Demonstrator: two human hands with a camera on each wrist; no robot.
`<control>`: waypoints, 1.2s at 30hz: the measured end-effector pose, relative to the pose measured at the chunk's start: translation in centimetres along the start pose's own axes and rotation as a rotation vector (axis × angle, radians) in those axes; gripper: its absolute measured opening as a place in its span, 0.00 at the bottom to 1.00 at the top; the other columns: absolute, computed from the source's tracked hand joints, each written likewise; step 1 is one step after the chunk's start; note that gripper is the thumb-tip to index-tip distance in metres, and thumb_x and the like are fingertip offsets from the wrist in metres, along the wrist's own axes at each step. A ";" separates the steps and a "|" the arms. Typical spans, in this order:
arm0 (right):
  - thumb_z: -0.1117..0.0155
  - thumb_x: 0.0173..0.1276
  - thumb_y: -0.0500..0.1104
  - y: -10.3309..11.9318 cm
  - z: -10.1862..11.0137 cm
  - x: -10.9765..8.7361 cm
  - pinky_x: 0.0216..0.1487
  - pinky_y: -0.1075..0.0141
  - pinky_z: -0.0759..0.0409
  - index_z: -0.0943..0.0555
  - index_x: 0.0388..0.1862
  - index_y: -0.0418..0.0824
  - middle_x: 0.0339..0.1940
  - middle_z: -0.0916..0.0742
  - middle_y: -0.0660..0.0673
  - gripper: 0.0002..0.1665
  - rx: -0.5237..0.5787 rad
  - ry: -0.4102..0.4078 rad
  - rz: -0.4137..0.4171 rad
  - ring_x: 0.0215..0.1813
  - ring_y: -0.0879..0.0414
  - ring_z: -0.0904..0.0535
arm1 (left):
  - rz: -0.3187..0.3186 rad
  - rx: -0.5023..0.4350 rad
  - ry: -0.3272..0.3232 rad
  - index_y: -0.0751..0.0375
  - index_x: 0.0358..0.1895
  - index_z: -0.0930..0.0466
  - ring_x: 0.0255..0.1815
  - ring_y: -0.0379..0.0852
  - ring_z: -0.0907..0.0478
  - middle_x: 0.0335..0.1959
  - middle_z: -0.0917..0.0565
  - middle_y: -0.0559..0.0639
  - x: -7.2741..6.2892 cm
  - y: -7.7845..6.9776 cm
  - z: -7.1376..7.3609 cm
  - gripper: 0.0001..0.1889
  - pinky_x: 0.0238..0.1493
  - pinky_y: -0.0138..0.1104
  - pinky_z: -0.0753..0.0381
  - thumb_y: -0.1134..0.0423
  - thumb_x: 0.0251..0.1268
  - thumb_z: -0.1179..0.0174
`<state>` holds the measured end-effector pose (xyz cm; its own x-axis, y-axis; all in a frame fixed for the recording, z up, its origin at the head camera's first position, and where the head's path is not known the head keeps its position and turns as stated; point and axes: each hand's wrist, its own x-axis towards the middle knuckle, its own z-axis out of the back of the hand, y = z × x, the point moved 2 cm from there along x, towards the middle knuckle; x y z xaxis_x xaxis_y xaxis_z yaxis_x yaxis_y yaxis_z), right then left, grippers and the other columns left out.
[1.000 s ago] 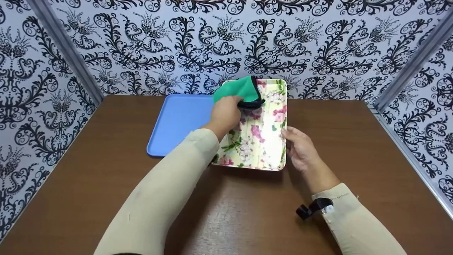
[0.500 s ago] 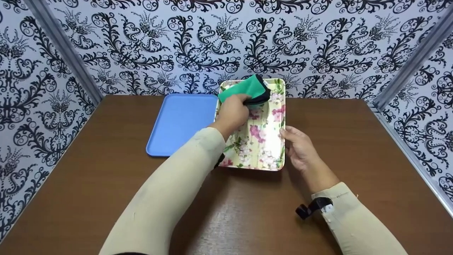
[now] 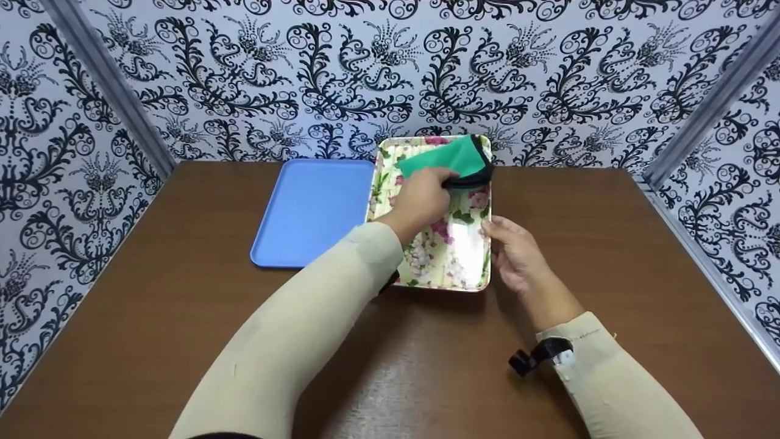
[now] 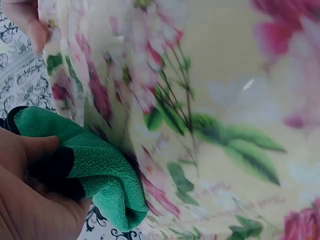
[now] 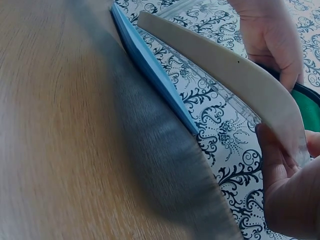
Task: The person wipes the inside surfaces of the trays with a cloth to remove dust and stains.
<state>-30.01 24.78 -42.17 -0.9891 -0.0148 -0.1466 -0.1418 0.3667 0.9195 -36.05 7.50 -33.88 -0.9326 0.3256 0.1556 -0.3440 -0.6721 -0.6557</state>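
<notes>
My left hand (image 3: 423,198) grips a folded green cloth (image 3: 448,160) with black edging against the upper part of a floral tray (image 3: 426,256). In the left wrist view, the fingers curl round the cloth (image 4: 107,165), which touches the tray's patterned face near its rim. By its right edge my right hand (image 3: 517,253) holds the tray, thumb on top and fingers underneath. The right wrist view has the tray's plain underside (image 5: 225,65) raised off the table and tilted, with the right hand (image 5: 292,195) pinching its edge.
A blue tray (image 3: 311,213) lies on the brown table (image 3: 201,317), left of the floral tray and partly behind the left arm. Patterned wall panels (image 3: 390,67) enclose the table at the back and both sides.
My left hand has moved right across the tray's upper part with the green cloth, from its left side to its right edge. The right hand and the floral tray stay nearly still.
</notes>
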 end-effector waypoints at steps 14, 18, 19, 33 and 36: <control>0.52 0.81 0.32 0.0 0.3 0.0 0.42 0.70 0.15 0.18 0.44 0.45 0.34 0.10 0.52 0.15 0.045 0.030 -0.007 0.38 0.61 0.13 | -0.132 0.247 0.126 0.49 0.65 0.17 0.61 0.48 0.16 0.60 0.13 0.46 -1.0 -0.9 -1.9 0.25 0.67 0.38 0.20 0.72 0.66 0.36; 0.53 0.81 0.30 0.0 0.4 0.1 0.42 0.70 0.15 0.15 0.39 0.49 0.34 0.10 0.53 0.21 0.045 0.018 -0.003 0.39 0.62 0.13 | -0.226 0.398 0.142 0.48 0.59 0.14 0.57 0.47 0.14 0.56 0.11 0.45 -1.0 -0.6 -2.0 0.17 0.64 0.39 0.18 0.66 0.69 0.35; 0.53 0.80 0.30 0.0 0.4 0.1 0.42 0.70 0.15 0.14 0.38 0.50 0.34 0.10 0.53 0.22 0.044 0.015 -0.004 0.39 0.62 0.13 | -0.254 0.434 0.143 0.49 0.58 0.14 0.56 0.47 0.14 0.55 0.11 0.46 -1.0 -0.5 -2.0 0.16 0.63 0.39 0.18 0.65 0.71 0.36; 0.50 0.82 0.34 0.0 0.6 0.2 0.40 0.70 0.16 0.17 0.38 0.47 0.31 0.10 0.54 0.16 0.037 -0.002 -0.012 0.35 0.63 0.14 | -0.375 0.693 0.122 0.54 0.56 0.14 0.56 0.49 0.15 0.55 0.12 0.49 -0.6 1.4 -0.6 0.13 0.62 0.40 0.17 0.68 0.73 0.41; 0.49 0.81 0.35 0.0 0.5 0.2 0.40 0.70 0.16 0.17 0.40 0.46 0.32 0.10 0.53 0.14 0.044 -0.006 -0.017 0.36 0.63 0.14 | -0.382 0.701 0.106 0.56 0.54 0.14 0.56 0.50 0.15 0.54 0.12 0.51 -0.6 2.0 -0.1 0.12 0.62 0.41 0.17 0.68 0.74 0.41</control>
<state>-30.17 25.28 -42.40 -0.9863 -0.0156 -0.1640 -0.1561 0.4066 0.9002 -36.18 6.01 -35.39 -0.7338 0.6547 0.1812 -0.6580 -0.7514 0.0504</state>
